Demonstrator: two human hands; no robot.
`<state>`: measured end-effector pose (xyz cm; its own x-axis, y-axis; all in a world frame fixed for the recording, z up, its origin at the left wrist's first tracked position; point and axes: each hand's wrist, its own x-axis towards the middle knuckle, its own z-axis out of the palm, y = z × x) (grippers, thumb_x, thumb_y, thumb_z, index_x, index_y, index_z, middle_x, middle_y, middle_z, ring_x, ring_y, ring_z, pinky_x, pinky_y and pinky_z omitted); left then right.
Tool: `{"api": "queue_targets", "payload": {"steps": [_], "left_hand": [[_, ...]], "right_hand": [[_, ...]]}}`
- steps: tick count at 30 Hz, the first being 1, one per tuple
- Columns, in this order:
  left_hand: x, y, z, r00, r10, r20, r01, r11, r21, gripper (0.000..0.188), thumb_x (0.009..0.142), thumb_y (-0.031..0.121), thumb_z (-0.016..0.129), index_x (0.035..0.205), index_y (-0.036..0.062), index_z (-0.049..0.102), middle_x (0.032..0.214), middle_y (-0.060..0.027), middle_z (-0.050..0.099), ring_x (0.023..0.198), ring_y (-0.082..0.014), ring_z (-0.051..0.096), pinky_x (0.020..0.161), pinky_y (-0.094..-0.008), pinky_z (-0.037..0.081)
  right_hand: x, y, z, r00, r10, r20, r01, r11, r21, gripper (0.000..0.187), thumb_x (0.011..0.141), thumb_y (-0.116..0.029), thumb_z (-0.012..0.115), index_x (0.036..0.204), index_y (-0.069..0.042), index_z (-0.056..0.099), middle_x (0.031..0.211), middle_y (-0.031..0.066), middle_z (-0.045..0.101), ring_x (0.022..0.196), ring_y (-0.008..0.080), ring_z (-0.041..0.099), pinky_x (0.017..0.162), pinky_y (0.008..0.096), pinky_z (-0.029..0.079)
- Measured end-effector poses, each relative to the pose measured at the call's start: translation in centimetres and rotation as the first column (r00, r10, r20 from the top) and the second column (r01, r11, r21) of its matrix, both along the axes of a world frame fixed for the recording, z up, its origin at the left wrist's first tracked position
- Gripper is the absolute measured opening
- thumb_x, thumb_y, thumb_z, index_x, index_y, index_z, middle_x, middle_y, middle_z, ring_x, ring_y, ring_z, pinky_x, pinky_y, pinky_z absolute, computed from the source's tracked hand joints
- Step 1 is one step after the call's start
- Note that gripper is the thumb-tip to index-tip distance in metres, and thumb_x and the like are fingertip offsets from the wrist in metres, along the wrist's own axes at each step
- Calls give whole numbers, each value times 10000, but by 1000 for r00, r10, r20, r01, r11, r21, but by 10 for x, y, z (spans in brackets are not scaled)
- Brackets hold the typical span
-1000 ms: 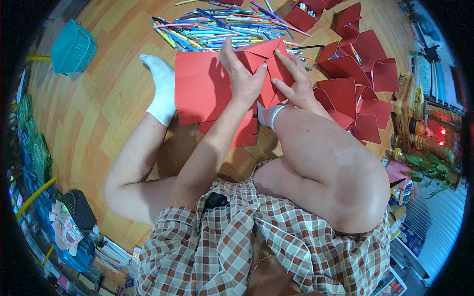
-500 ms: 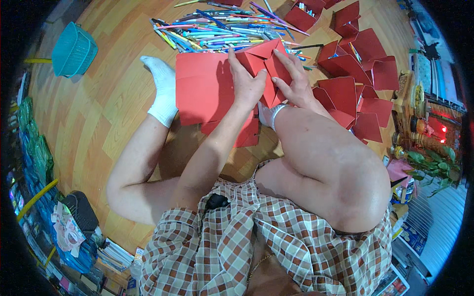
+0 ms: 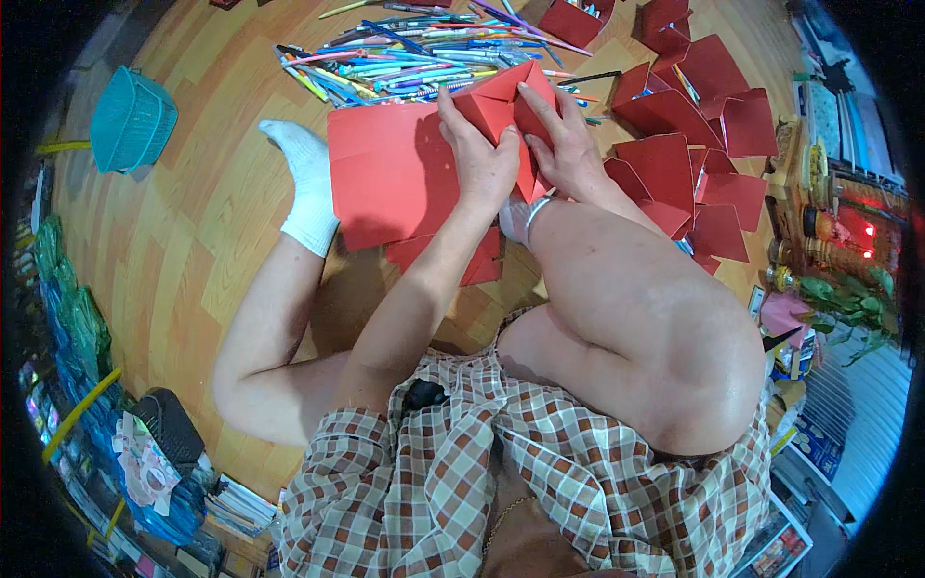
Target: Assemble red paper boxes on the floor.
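Between my hands is a red folded cardboard box (image 3: 493, 108), its flaps meeting in slanted creases. My left hand (image 3: 480, 159) grips its left side, thumb along the front. On its right side, my right hand (image 3: 567, 144) is closed, with the fingers over the top edge and the thumb pressed near the middle. Under and left of the box lies a flat red cardboard sheet (image 3: 385, 178). A smaller red cardboard piece (image 3: 482, 268) sits on the floor below that sheet. The inside of the box is hidden from me.
A heap of colourful pens (image 3: 414, 63) lies beyond my hands. Several open red boxes (image 3: 674, 116), some holding pens, stand to the right. A turquoise basket (image 3: 133, 120) is at the far left. My socked foot (image 3: 306, 183) rests beside the sheet.
Both hands still hold the red box in nearly the same place. The right fingers have shifted slightly along its top edge. The whole view has tilted a little.
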<state>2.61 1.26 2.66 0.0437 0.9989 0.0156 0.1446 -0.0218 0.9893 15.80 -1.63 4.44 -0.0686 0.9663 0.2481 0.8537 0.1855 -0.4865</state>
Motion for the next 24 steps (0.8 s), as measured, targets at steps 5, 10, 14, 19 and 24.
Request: {"api": "queue_targets", "payload": {"steps": [5, 10, 14, 19, 24], "left_hand": [[-2, 3, 3, 1000, 20, -7, -20, 1000, 9, 906, 723, -19, 601, 1402, -26, 1, 1320, -300, 224, 1242, -436, 289, 1050, -453, 267], [-3, 5, -2, 999, 26, -21, -23, 992, 121, 899, 741, 3, 599, 1393, -60, -15, 1390, -309, 147, 1288, -442, 212, 1091, -461, 173], [-9, 14, -4, 993, 12, 115, -26, 993, 119, 809, 827, 105, 561, 1390, -85, 11, 1440, -292, 84, 1347, -407, 113, 1112, -450, 98], [-20, 24, 6, 940, -126, 317, 95, 989, 112, 687, 916, 179, 476, 1409, -44, 52, 1427, -258, 173, 1336, -325, 205, 1097, -398, 167], [-25, 26, 19, 886, -230, 402, 189, 972, 139, 642, 943, 198, 428, 1415, -21, 50, 1422, -238, 184, 1317, -294, 234, 1084, -376, 190]], "right_hand": [[0, 2, -1, 999, 29, -29, -28, 999, 28, 664, 764, -50, 642, 1356, -204, 383, 1281, 228, 382, 1160, 399, 438, 944, 423, 427], [1, 4, 1, 994, 74, -78, -72, 997, 31, 610, 827, -61, 566, 1383, -96, 316, 1337, 232, 350, 1200, 393, 412, 1012, 414, 356], [2, 3, 1, 983, 88, -159, -72, 992, 99, 586, 851, -82, 532, 1387, -65, 295, 1351, 243, 358, 1234, 378, 388, 1031, 405, 329], [4, 14, 3, 907, -3, -422, 27, 998, 50, 472, 896, -135, 496, 1335, -21, 369, 1270, 215, 482, 1177, 322, 487, 976, 367, 387], [7, 37, 17, 849, -48, -526, 53, 999, -4, 437, 911, -252, 520, 1292, -52, 440, 1109, 182, 598, 1018, 294, 589, 839, 357, 455]]}}
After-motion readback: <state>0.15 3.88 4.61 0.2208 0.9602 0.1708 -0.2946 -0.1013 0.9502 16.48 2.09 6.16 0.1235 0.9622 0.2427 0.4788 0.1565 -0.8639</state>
